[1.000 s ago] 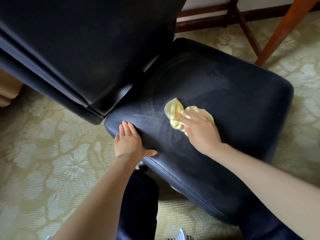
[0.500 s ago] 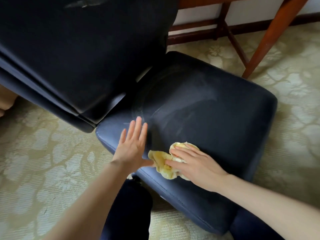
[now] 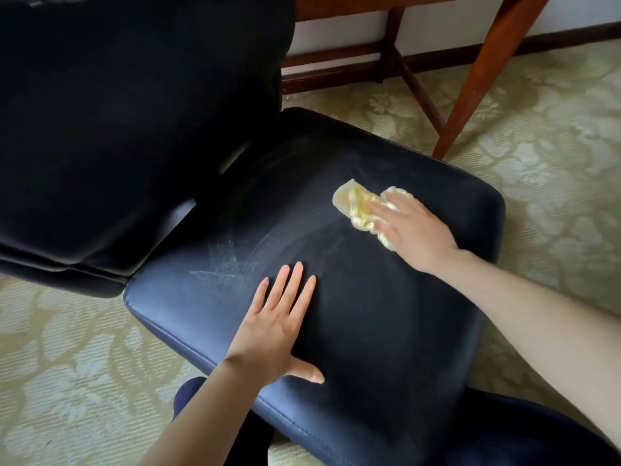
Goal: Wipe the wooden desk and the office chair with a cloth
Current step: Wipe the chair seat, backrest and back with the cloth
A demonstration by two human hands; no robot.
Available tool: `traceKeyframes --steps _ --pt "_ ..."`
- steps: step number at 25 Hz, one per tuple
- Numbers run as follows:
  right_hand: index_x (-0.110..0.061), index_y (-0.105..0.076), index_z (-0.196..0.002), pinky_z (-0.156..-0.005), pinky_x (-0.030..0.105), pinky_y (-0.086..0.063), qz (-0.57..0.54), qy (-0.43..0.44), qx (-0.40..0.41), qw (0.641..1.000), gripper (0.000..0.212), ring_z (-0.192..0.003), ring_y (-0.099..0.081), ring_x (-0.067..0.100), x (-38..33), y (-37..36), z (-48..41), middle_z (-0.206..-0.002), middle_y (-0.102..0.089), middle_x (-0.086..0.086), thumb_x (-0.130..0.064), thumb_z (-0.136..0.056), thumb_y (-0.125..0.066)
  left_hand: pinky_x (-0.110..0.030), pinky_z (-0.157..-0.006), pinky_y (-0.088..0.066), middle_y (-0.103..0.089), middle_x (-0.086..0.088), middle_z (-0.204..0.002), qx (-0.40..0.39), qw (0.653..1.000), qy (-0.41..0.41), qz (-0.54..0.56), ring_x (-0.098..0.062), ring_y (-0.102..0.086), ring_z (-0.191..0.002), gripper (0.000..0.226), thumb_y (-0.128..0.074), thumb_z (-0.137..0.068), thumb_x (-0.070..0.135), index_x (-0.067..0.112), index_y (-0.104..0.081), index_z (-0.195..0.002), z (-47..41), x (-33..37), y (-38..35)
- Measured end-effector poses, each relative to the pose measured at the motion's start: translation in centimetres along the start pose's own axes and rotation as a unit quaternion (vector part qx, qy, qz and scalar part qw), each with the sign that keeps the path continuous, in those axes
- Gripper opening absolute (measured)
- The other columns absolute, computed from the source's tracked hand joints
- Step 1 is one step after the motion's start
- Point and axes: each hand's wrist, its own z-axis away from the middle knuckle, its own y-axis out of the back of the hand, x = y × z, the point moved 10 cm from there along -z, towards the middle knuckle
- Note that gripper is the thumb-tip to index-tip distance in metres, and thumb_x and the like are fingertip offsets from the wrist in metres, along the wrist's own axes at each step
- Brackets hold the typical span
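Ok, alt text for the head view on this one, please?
A person's right hand presses a crumpled yellow cloth flat against a dark office chair seat, while the left hand rests open, palm down, near the seat's front edge. Faint wipe streaks mark the seat; wooden desk legs stand on patterned carpet behind.

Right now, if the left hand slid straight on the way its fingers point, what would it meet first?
Only more chair seat at first. The left hand lies flat, fingers aimed up and slightly right, roughly toward the yellow cloth under the right hand, probably the first thing touched.
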Motion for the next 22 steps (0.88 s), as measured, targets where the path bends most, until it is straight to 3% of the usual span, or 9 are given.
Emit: traceKeyframes --steps 3,6,8,10,13,16,19,22 --pt "-0.028 -0.037 -0.137 -0.109 0.037 -0.023 -0.016 -0.116 0.014 0.993 0.039 -0.136 -0.023 0.023 2.1 0.3 -4.3 -0.147 -0.03 0.002 -0.027 -0.098 -0.036 -0.037 -0.103 0.032 0.049 0.0 -0.141 0.024 0.999 -0.011 0.028 -0.021 0.048 -0.127 0.134 -0.044 -0.055 0.088 0.022 0.043 -0.134 0.1 0.0 -0.2" --pt "-0.028 -0.035 -0.139 -0.115 0.042 -0.009 -0.026 -0.214 0.023 0.976 0.044 -0.139 -0.019 0.023 1.8 -0.4 -6.3 -0.148 -0.03 0.003 -0.025 -0.096 -0.04 -0.038 -0.108 0.026 0.039 0.001 -0.148 0.035 0.998 -0.018 0.054 -0.02 0.04 -0.134 0.134 -0.041 -0.05 0.089 0.024 0.032 -0.141 0.0 -0.3 0.0" --pt "-0.03 -0.036 -0.137 -0.116 0.043 -0.008 -0.007 -0.182 0.046 0.982 0.044 -0.138 -0.021 0.024 -0.2 -0.6 -6.0 -0.144 -0.034 0.002 -0.023 -0.094 -0.043 -0.046 -0.115 0.008 0.012 -0.005 -0.158 0.039 0.998 -0.024 0.035 -0.028 0.015 -0.144 0.135 -0.042 -0.047 0.091 0.018 0.006 -0.15 0.0 -0.2 0.4" --pt "-0.034 -0.035 -0.138 -0.115 0.042 -0.011 0.0 -0.092 0.053 0.994 0.046 -0.136 -0.023 0.024 -3.0 -0.8 -4.8 -0.144 -0.034 0.001 -0.022 -0.094 -0.044 -0.053 -0.115 -0.013 -0.019 -0.012 -0.155 0.063 0.997 -0.029 0.033 -0.035 -0.016 -0.142 0.133 -0.042 -0.047 0.092 0.008 -0.025 -0.148 0.3 -0.3 0.7" --pt "-0.037 -0.035 -0.141 -0.114 0.038 -0.012 -0.035 -0.007 0.027 0.999 0.049 -0.138 -0.021 0.022 -6.0 -1.5 -0.9 -0.148 -0.031 -0.003 -0.021 -0.095 -0.043 -0.054 -0.11 -0.014 -0.024 -0.013 -0.154 0.109 0.994 -0.001 0.021 -0.035 -0.022 -0.141 0.127 -0.033 -0.055 0.093 0.004 -0.031 -0.145 0.9 -0.9 0.7" --pt "-0.034 -0.036 -0.142 -0.116 0.036 -0.007 -0.031 0.032 0.012 0.999 0.052 -0.14 -0.022 0.018 -8.5 -2.1 4.2 -0.146 -0.037 -0.003 -0.02 -0.093 -0.046 -0.057 -0.112 -0.007 -0.021 -0.011 -0.155 0.153 0.984 0.077 0.049 -0.032 -0.016 -0.143 0.102 -0.02 -0.078 0.081 0.006 -0.026 -0.147 2.1 -1.6 0.7" --pt "-0.034 -0.038 -0.141 -0.116 0.036 -0.003 -0.03 0.066 -0.01 0.997 0.054 -0.14 -0.026 0.017 -11.3 -2.7 8.7 -0.144 -0.042 -0.004 -0.02 -0.09 -0.052 -0.048 -0.113 0.014 0.003 0.0 -0.158 0.236 0.929 0.234 0.165 -0.023 0.007 -0.146 0.077 -0.011 -0.092 0.066 0.016 -0.005 -0.15 4.6 -4.1 0.0" --pt "-0.031 -0.049 -0.135 -0.117 0.04 -0.014 -0.046 0.105 -0.029 0.993 0.053 -0.135 -0.037 0.02 -13.7 -2.9 12.3 -0.139 -0.049 -0.003 -0.022 -0.085 -0.06 -0.053 -0.11 0.014 0.015 0.003 -0.157 0.285 0.797 0.444 0.295 -0.019 0.016 -0.145 0.071 -0.021 -0.094 0.056 0.018 -0.001 -0.151 8.1 -7.9 -2.4"
